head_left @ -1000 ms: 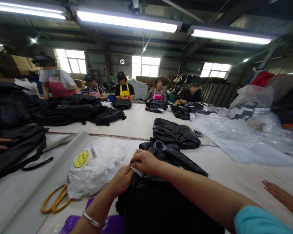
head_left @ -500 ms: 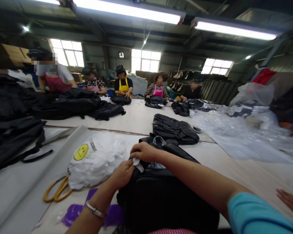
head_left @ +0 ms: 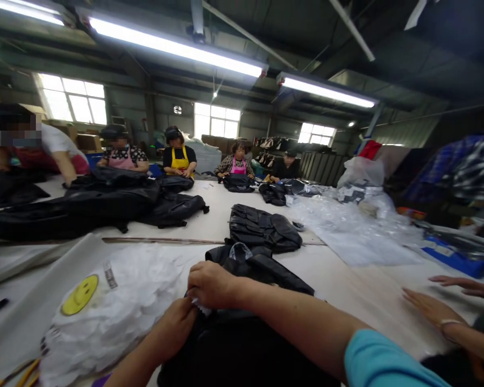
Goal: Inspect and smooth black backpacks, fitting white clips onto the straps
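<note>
A black bag (head_left: 242,344) lies on the table right in front of me. My right hand (head_left: 212,285) is closed at the bag's top edge, pinching a small white piece (head_left: 204,308) with a zigzag edge. My left hand (head_left: 177,327) is closed beside it on the same white piece, the two hands touching. Beyond my hands, more folded black bag material (head_left: 262,266) with a clear plastic bit showing lies on the table.
A white plastic bag with a yellow smiley (head_left: 105,306) lies at the left, yellow scissor handles (head_left: 22,373) under it. Black bags (head_left: 264,228) are piled across the white table (head_left: 358,290). Clear plastic sheets (head_left: 347,226) lie right. Another person's hands (head_left: 431,306) rest at right. Several workers sit at the far side.
The view has swung right and up. My hands stay together on the white piece at the bag's top. Another person's two hands now show at the right.
</note>
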`<state>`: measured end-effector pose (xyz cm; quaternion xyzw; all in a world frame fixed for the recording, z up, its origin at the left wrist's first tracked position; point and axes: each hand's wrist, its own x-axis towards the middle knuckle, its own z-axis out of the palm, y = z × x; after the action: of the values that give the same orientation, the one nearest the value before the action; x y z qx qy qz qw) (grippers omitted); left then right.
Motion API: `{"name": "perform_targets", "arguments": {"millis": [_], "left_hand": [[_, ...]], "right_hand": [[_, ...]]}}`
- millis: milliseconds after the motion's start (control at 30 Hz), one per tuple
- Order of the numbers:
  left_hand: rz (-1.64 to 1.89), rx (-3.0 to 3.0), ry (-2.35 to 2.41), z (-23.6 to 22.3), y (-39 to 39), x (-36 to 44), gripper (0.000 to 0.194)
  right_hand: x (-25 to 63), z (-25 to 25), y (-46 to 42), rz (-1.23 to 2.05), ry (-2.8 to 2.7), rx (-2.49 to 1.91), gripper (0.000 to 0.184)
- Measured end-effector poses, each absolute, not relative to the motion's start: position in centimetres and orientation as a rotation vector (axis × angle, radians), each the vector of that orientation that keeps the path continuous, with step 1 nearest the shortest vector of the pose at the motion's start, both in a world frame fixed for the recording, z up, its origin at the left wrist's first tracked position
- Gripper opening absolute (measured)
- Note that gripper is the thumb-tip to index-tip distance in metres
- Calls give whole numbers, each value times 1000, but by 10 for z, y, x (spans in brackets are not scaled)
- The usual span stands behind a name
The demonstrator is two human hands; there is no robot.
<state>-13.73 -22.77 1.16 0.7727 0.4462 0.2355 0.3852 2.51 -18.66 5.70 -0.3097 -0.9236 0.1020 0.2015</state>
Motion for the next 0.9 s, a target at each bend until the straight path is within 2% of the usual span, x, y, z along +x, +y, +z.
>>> {"name": "perform_targets", "arguments": {"millis": [67,233,367,467,567,733,900], "left_hand": [[558,2020,1163,13,-226,-138,30],[553,1916,1067,23,-233,-146,30],[621,1653,961,28,-238,-154,28],[675,1571,849,30,-236,-156,33],[707,1675,945,29,-232,-151,36],[800,2031,1257,26,-233,-139,44],[821,1947,1320,27,-232,-140,45]], "right_hand": [[18,58,-184,236,-2527,-942,8],[29,59,-184,573,-2341,-1157,7],[56,58,-194,546,-2198,-1023,12],[70,56,-208,586,-2322,-809,20],[72,52,-217,472,-2446,-692,28],[68,45,-213,202,-2571,-642,17],[65,46,-214,-115,-2727,-537,23]]}}
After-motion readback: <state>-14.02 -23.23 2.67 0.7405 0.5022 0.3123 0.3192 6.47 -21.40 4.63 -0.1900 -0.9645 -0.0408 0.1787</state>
